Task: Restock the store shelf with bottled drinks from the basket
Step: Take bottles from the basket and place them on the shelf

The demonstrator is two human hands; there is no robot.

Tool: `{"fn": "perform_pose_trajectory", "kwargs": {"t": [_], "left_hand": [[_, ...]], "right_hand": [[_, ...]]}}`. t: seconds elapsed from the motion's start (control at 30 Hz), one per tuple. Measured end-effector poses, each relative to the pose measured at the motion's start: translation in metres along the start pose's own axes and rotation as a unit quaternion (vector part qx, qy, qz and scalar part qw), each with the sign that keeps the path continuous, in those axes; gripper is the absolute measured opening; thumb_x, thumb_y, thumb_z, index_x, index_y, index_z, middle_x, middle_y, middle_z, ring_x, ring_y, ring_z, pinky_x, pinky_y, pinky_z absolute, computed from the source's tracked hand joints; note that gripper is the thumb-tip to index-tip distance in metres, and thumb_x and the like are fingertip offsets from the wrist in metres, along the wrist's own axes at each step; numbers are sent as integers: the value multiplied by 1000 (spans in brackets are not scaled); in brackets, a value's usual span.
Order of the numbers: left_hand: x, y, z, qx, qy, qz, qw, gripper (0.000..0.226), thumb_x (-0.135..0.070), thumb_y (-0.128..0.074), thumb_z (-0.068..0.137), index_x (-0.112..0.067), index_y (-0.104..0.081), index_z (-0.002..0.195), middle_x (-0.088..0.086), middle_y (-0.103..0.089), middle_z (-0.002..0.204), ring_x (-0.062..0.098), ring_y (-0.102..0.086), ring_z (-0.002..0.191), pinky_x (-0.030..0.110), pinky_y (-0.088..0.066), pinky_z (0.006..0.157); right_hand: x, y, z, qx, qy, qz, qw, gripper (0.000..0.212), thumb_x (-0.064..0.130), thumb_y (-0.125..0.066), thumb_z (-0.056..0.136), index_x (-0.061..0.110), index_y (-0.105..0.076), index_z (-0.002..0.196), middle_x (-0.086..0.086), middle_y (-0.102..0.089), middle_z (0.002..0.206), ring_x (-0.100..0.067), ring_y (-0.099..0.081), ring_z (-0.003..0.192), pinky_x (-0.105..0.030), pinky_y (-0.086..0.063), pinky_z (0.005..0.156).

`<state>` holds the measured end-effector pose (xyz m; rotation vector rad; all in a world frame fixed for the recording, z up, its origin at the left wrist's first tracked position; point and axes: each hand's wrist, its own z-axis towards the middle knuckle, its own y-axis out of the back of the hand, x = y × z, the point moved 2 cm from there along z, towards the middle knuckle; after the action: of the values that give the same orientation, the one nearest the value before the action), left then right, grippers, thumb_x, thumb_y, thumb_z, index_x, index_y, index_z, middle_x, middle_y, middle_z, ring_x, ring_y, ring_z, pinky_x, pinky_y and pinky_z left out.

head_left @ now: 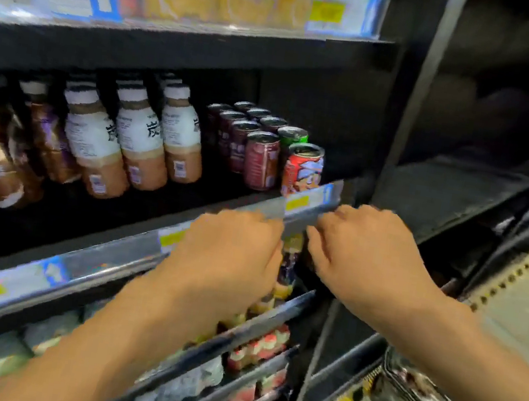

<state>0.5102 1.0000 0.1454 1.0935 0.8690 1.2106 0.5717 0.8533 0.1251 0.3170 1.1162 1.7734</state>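
Hands | left hand point(229, 260) grips bottle point(288, 266) | right hand point(366, 251) curled, hold unclear | bottle long axis near-vertical

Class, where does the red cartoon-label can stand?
In the head view, the red can stands at the front right end of the middle shelf, beside the maroon cans, before the green can.

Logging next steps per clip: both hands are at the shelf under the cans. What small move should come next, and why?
Probably push the bottle back into its row. It stands upright at the front, just under the price rail, between the left hand, which seems to grip it, and the right hand close beside it.
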Motion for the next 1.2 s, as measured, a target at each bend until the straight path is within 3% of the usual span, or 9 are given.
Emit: {"fn": "perform_pose_trajectory", "kwargs": {"t": [0.17,0.23,0.3,0.37,0.47,0.6,0.87,0.97,1.2], "left_hand": [[-88,-50,43,33,-125,-16,991,22,-37,-32,104,-26,-51,103,-4,-58,100,24,-61,97,33,-35,68],[-120,-77,63,26,-168,-18,985,12,-30,-51,96,-23,-55,87,-4,-58,80,24,-62,73,31,-37,57],[-153,-108,85,37,-225,-37,973,20,-23,-67,83,-19,-52,70,-2,-53,61,25,-55,50,29,-40,45],[-190,-137,111,86,-240,-75,964,15,-26,-53,95,-17,-56,83,1,-60,76,28,-61,66,33,-46,55],[-246,-188,159,144,-244,-89,955,26,-33,-35,103,-19,-56,109,4,-62,103,29,-61,93,34,-40,68],[-323,-255,232,208,-246,-86,943,21,-30,-38,102,-18,-55,105,5,-64,104,28,-60,90,35,-39,69],[-450,-385,351,301,-259,-34,917,20,-21,-41,100,-18,-58,110,5,-66,112,30,-64,102,36,-41,73],[-480,-441,373,344,-284,-2,895,24,-23,-38,101,-17,-55,115,5,-63,117,29,-61,107,35,-42,81],[-540,-601,408,435,-305,-15,847,25,-24,-41,100,-18,-61,113,7,-65,117,29,-62,107,31,-40,77]], "right_hand": [[-71,-22,-81,136,-100,-23,985,32,35,-34,95,26,-42,66,1,-57,67,-28,-59,64,-35,-30,56],[-102,-32,-110,179,-145,-32,973,36,36,-27,91,24,-46,62,-1,-58,64,-30,-59,61,-34,-33,54],[-133,-45,-137,222,-187,-42,956,39,36,-35,90,20,-60,67,-5,-63,68,-32,-63,65,-34,-40,56],[-167,-64,-164,269,-221,-48,936,33,38,-42,93,19,-66,81,-4,-66,82,-31,-66,79,-33,-38,64],[-223,-92,-197,302,-281,-55,909,30,39,-49,94,18,-65,79,-4,-68,84,-31,-65,80,-33,-36,65],[-313,-149,-226,349,-324,-42,878,32,40,-42,97,19,-66,96,-4,-68,102,-30,-64,96,-34,-39,73],[-464,-272,-267,434,-386,33,813,29,40,-48,93,21,-65,106,-5,-69,107,-28,-65,101,-35,-47,84],[-496,-323,-291,471,-403,62,782,26,35,-50,93,20,-66,106,-5,-70,106,-27,-66,100,-34,-48,86],[-530,-461,-373,544,-475,148,675,25,31,-52,92,20,-67,110,-3,-70,111,-25,-68,99,-33,-52,86]]}}
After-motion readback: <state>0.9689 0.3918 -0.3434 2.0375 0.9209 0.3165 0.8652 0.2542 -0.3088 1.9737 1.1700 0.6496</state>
